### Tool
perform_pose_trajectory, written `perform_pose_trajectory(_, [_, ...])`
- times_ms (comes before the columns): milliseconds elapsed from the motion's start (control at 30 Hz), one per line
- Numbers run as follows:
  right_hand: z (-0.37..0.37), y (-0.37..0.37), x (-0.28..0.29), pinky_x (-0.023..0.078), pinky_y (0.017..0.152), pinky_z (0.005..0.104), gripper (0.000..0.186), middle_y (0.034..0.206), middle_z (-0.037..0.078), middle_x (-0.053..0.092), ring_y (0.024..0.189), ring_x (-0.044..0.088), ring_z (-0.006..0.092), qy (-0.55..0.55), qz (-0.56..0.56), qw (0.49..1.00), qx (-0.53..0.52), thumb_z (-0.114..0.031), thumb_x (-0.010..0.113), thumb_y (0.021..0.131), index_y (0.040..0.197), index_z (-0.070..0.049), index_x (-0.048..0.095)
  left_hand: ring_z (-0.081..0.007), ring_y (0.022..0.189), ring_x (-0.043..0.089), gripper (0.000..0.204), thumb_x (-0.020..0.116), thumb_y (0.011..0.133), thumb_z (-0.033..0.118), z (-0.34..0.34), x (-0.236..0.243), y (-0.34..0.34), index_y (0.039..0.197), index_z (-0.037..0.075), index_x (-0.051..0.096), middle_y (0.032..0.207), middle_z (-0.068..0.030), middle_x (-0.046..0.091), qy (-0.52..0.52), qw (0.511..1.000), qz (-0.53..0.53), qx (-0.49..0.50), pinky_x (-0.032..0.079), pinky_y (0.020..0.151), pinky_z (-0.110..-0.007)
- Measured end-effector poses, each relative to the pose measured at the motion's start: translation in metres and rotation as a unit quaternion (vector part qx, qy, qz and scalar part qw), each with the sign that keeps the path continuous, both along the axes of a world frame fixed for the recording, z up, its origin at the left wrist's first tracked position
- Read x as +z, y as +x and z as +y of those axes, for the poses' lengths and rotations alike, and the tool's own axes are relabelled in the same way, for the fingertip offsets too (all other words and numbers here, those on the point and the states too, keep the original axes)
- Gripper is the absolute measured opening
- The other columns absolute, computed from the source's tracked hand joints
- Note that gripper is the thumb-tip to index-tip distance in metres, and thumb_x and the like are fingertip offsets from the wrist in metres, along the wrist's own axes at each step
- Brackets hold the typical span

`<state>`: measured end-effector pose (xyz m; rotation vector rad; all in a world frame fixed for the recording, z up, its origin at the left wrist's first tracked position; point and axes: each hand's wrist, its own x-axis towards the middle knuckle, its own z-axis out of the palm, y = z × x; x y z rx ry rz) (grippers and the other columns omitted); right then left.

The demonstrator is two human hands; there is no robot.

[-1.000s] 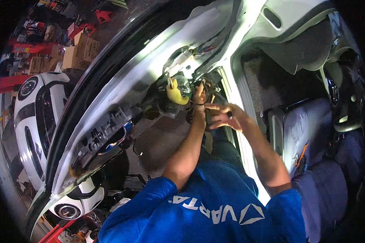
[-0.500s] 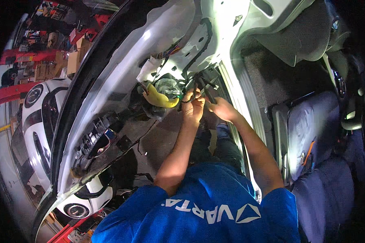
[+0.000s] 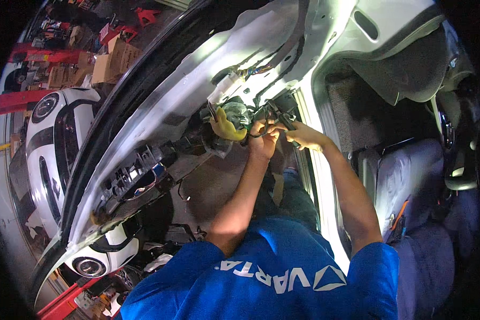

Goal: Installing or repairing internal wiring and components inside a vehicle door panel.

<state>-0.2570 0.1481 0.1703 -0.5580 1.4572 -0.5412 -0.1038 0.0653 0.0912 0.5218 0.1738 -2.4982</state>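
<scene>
Both hands, the left hand [image 3: 262, 137] and right hand [image 3: 305, 136], grip dark wiring [image 3: 274, 113] inside the car body, which could tear if pulled hard.

Car repair workshop, stripped car body [image 3: 208, 90], white car [image 3: 53, 133], probably red lift arms [image 3: 26, 98]
</scene>
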Motion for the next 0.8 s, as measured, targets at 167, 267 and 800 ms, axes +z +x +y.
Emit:
perform_pose_trajectory(167, [0.007,0.006,-0.005,0.035,0.05,0.0252,0.042,0.072,0.0,0.049,0.062,0.043,0.011,-0.1,0.24,0.962,-0.089,-0.02,0.055,0.073,0.112,-0.003,0.055,-0.0138,0.069,0.053,0.037,0.055,0.079,0.01,0.004,0.004,-0.006,0.114,-0.002,0.05,0.087,-0.0054,0.059,-0.08,0.993,-0.087,0.002,0.044,0.063,-0.027])
perform_pose_trajectory(267, [0.01,0.001,-0.009,0.039,0.056,0.0247,0.037,0.076,0.001,0.052,0.066,0.047,0.0112,-0.061,0.037,0.984,-0.165,-0.023,0.059,0.073,0.104,-0.004,0.057,-0.0167,0.076,0.054,0.033,0.054,0.08,0.012,0.009,0.006,-0.014,0.111,-0.001,0.051,0.09,-0.0057,0.058,-0.075,0.981,-0.172,0.046,0.045,0.067,-0.029])
perform_pose_trajectory(800, [0.007,0.016,-0.036,0.042,0.06,0.0269,0.053,0.074,0.002,0.054,0.065,0.049,0.009,-0.063,0.055,0.99,-0.114,-0.022,0.056,0.078,0.127,-0.002,0.046,-0.0166,0.083,0.057,0.017,0.052,0.091,0.025,-0.01,0.0,-0.028,0.093,0.009,0.056,0.082,-0.0033,0.058,-0.154,0.983,-0.095,-0.009,0.043,0.069,-0.03])
